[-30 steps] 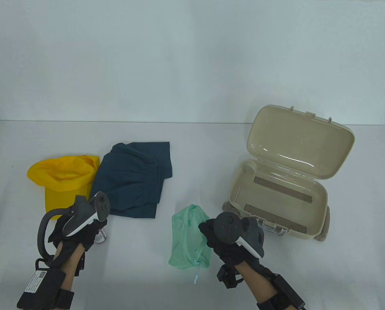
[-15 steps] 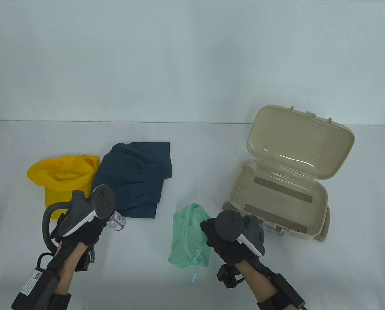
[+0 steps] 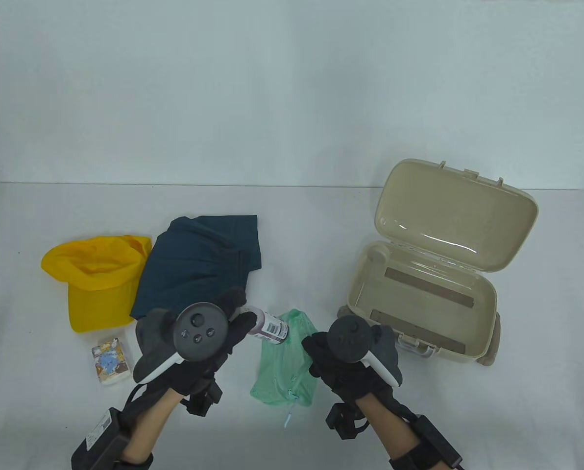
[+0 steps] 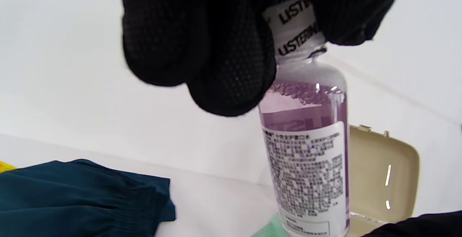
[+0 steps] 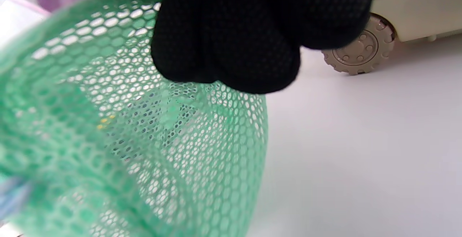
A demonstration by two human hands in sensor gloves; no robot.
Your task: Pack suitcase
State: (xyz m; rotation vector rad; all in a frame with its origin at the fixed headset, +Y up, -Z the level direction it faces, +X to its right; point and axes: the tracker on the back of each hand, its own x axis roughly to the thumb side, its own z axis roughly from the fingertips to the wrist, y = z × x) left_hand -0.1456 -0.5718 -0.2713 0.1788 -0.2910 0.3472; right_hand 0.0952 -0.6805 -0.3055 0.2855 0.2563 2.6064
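One beige suitcase [image 3: 434,293] lying open at right of frame, green mesh pouch [image 3: 284,364] at lower centre pinched by right hand [image 3: 343,360], left hand [image 3: 199,342] gripping purple mouthwash bottle [image 3: 268,330] by its cap at pouch mouth, navy garment [image 3: 199,269] and yellow cap [image 3: 96,274] at left.

I am seeing a white table [image 3: 292,220] carrying a yellow cap [image 3: 93,279] and dark teal shorts [image 3: 199,267] toward its left edge. A small packet [image 3: 109,362] is lying near the front edge, and an open beige suitcase [image 3: 434,274] is sitting toward the right edge.
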